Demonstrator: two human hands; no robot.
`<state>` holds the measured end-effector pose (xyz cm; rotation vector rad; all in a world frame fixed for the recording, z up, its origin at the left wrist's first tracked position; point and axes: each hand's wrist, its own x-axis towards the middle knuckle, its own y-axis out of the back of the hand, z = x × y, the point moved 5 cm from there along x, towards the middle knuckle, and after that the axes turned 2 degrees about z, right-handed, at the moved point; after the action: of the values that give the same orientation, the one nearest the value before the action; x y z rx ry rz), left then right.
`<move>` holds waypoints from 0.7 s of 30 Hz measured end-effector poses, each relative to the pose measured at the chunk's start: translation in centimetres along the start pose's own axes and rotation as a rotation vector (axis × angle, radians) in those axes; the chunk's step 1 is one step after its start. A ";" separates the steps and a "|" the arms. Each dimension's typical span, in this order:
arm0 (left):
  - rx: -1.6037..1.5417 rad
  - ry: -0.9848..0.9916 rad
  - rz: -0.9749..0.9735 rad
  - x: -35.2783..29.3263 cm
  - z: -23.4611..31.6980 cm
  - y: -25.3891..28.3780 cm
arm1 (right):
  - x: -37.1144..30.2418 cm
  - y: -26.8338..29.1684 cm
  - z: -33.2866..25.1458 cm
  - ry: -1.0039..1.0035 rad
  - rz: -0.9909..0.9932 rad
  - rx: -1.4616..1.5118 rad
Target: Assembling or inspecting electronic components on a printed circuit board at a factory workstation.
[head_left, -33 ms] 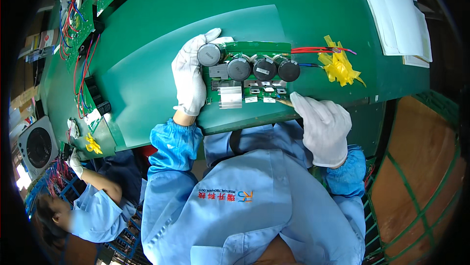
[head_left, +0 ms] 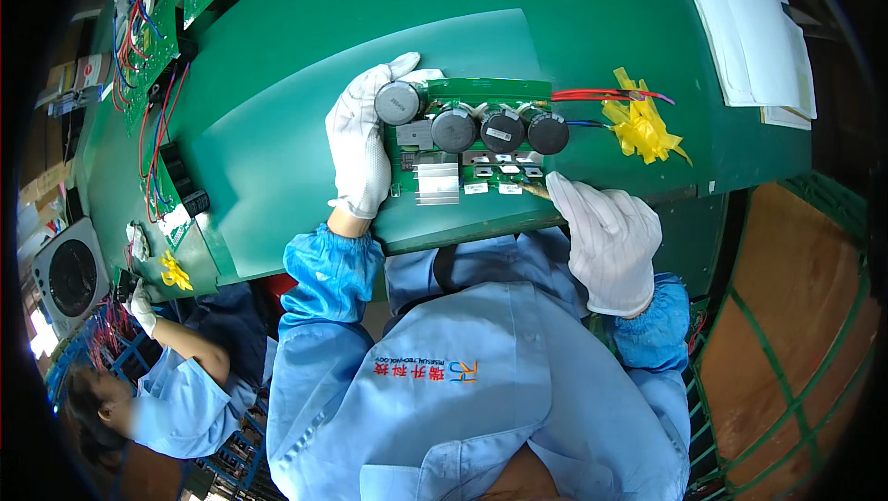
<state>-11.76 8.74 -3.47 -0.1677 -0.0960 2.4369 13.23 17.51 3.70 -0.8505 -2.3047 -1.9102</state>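
Note:
A green circuit board [head_left: 490, 90] lies near the table's front edge. It bears several large black round capacitors [head_left: 502, 131] and a silver finned heat sink [head_left: 437, 179]. My left hand [head_left: 361, 140], in a white glove, is wrapped round the board's left end, thumb along the far side. At the board's near right corner, my gloved right hand [head_left: 609, 242] pinches a thin tan pointed tool [head_left: 536, 191], its exact kind unclear. The tool's tip reaches the small parts beside a white block on the board. Red wires [head_left: 587, 94] and a blue wire leave the board's right end.
Crumpled yellow tape [head_left: 645, 126] lies by the wire ends. White papers [head_left: 749, 38] are stacked at the far right. More wired boards [head_left: 162, 48] line the left side, where a co-worker's gloved hand [head_left: 141, 309] works beside a grey fan [head_left: 74, 268].
My right hand has shifted very slightly left with the tool. The board has slid a hair to the right, with my left hand still round it.

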 end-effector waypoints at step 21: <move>-0.067 0.112 -0.030 0.0 0.0 -0.2 | 1.7 -0.6 -0.8 0.100 -0.019 0.052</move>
<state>-11.60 8.93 -3.47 -0.3294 -0.1296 2.3904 11.34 17.35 4.00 -0.7132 -2.3013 -1.8458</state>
